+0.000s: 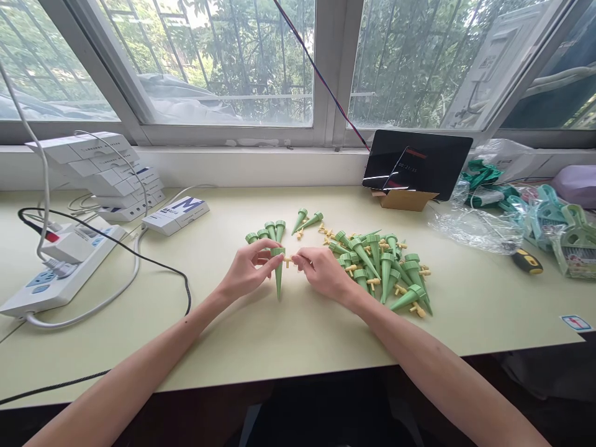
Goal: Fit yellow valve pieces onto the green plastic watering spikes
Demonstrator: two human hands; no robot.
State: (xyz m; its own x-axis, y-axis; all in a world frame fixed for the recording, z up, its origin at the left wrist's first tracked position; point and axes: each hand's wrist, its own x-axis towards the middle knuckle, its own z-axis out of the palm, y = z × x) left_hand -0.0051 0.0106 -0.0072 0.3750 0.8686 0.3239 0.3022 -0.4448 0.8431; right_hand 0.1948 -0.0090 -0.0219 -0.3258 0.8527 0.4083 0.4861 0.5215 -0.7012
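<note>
Between finger and thumb, my left hand [249, 269] pinches a green plant watering spike [278, 279], its pointed end downward. My right hand [323, 270] is closed on a small yellow valve [287, 261], which reaches toward the spike's ribbed head; whether the two are joined I cannot tell. Behind my left hand stand several green spikes [280, 228] in a group. Two more spikes [313, 221] lie farther back, near loose yellow valves [299, 234]. To the right of my right hand is a heap of green spikes [386, 270] with yellow valves among them.
A white power strip [56, 273], cables and stacked white boxes [100, 164] occupy the left side. A tablet [416, 162] leans on a cardboard stand [410, 200] at the back. Clear plastic wrapping [479, 226], packaged clips [577, 239] and a yellow-black tool [528, 261] lie at right.
</note>
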